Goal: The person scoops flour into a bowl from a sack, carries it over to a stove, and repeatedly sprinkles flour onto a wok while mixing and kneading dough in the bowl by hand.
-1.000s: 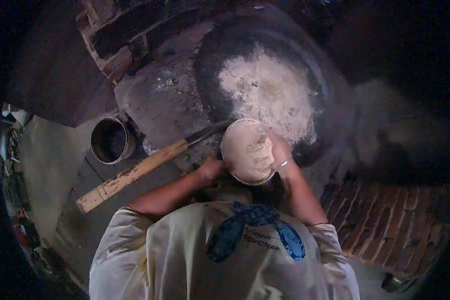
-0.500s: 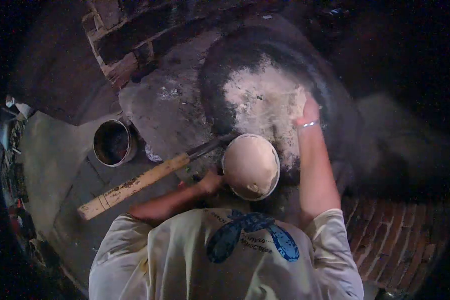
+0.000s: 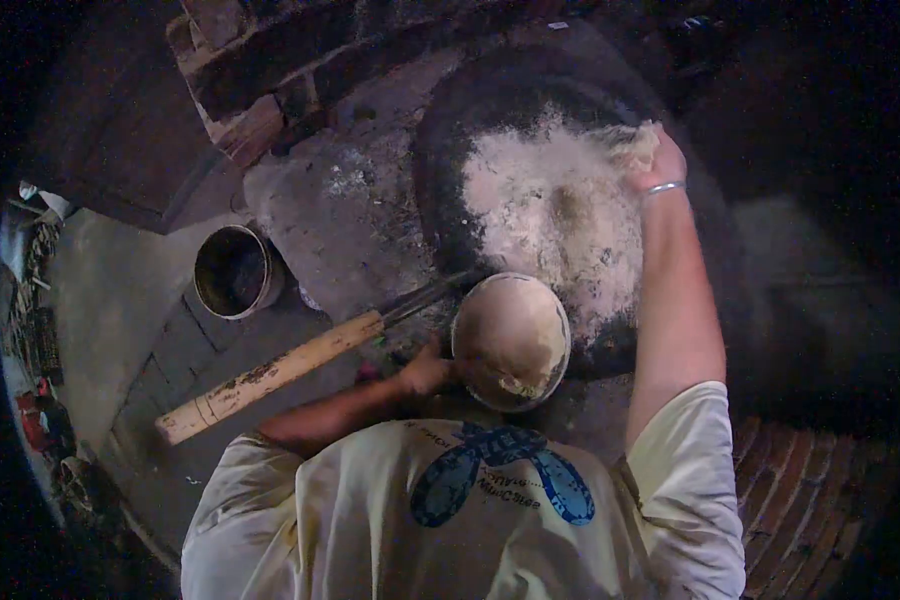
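My left hand (image 3: 427, 372) is closed at the left side of a round white bowl (image 3: 566, 345) heaped with smooth pale powder (image 3: 510, 330); some fingers are hidden. Beyond the bowl, a wide dark round pan or hearth (image 3: 445, 130) has a patchy layer of pale powder (image 3: 540, 170) on it. My right hand (image 3: 670, 160), with a metal bangle at the wrist, is over its far right part. The fingers are closed on a pale crumpled piece (image 3: 638, 148), maybe cloth, which touches or nearly touches the powder layer.
A wooden-handled tool (image 3: 280, 370) lies slanted left of the bowl, its dark metal end reaching toward the pan. An open bucket (image 3: 268, 285) stands on the left. Brick blocks (image 3: 250, 130) rise at the upper left, and brick paving (image 3: 800, 490) shows at the lower right.
My right hand has moved up and right across the powder with the pale piece, and the arm is stretched further out. My left hand stays at the bowl.
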A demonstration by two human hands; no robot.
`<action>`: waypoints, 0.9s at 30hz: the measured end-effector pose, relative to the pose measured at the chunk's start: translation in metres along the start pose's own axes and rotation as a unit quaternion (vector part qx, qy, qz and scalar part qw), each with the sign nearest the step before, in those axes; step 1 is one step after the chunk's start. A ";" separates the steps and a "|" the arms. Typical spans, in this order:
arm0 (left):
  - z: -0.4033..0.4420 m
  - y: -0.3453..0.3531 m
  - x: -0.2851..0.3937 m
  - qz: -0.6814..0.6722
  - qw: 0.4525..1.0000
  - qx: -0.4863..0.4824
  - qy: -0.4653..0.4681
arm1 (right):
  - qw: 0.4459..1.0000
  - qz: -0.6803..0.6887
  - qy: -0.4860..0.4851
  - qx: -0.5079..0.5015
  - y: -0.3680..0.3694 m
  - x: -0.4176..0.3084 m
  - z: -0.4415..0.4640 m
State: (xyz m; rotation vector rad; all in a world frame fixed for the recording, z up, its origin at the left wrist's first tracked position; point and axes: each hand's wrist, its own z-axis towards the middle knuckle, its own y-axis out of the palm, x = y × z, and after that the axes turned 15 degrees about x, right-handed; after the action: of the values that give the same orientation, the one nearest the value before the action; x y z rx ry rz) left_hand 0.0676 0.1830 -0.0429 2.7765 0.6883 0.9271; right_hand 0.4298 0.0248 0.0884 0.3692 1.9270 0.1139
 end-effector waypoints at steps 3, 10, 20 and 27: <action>-0.003 0.000 0.014 0.053 0.983 -0.141 0.103 | 0.996 -0.006 0.032 0.079 -0.036 -0.017 0.013; 0.016 0.015 0.031 0.045 0.980 -0.100 0.165 | 0.989 0.116 0.002 0.092 -0.037 -0.053 0.065; 0.043 0.035 0.067 0.000 0.984 -0.137 0.117 | 0.994 0.065 -0.044 0.079 0.000 -0.138 0.140; 0.059 0.052 0.090 -0.075 0.973 -0.141 0.167 | 0.903 -0.256 -0.339 0.065 0.028 -0.161 0.207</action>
State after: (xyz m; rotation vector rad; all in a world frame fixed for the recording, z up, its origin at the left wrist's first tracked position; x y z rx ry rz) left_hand 0.1863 0.1797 -0.0284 2.3123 0.7332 1.3561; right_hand 0.6793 -0.0182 0.1598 -0.0328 1.2788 -0.4419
